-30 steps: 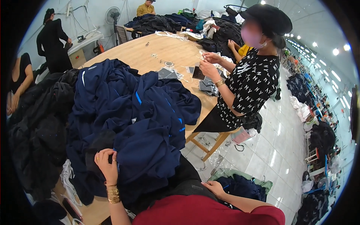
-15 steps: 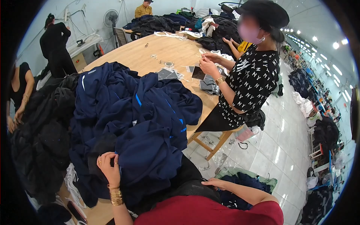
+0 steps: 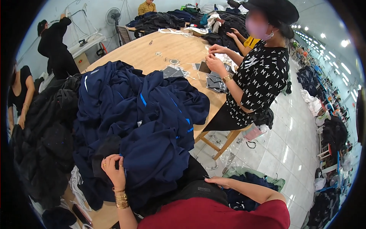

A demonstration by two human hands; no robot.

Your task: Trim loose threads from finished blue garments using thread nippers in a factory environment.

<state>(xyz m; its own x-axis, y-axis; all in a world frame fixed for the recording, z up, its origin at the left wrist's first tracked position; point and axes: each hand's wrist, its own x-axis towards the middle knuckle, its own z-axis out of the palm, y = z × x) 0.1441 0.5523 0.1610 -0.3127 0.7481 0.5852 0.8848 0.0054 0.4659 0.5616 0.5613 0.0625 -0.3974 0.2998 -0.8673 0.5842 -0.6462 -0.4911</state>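
My left hand (image 3: 113, 168), with gold bangles at its wrist, pinches the edge of a navy blue garment (image 3: 154, 154) at the near side of a big heap. A small patch of bright blue shows at the fingertips. Black cloth (image 3: 102, 149) lies just beside and beyond those fingers. My right hand (image 3: 217, 181) is low at my lap, closed beside the dark cloth there. A thin pale tip pokes out by its fingers, too small to name. The navy heap (image 3: 114, 91) has bright blue strips and a white one on it.
Black garments (image 3: 42, 152) are piled to the left, with white cords (image 3: 76, 187) near me. Across the wooden table (image 3: 133, 53), a co-worker (image 3: 259, 76) handles small items beside grey square packets (image 3: 217, 82). A wooden stool (image 3: 221, 143) and dark cloth bundle (image 3: 248, 189) are at my right.
The view has shifted slightly. Both my hands stay in nearly the same place. At the far left, a standing person in black has raised an arm toward the wall.
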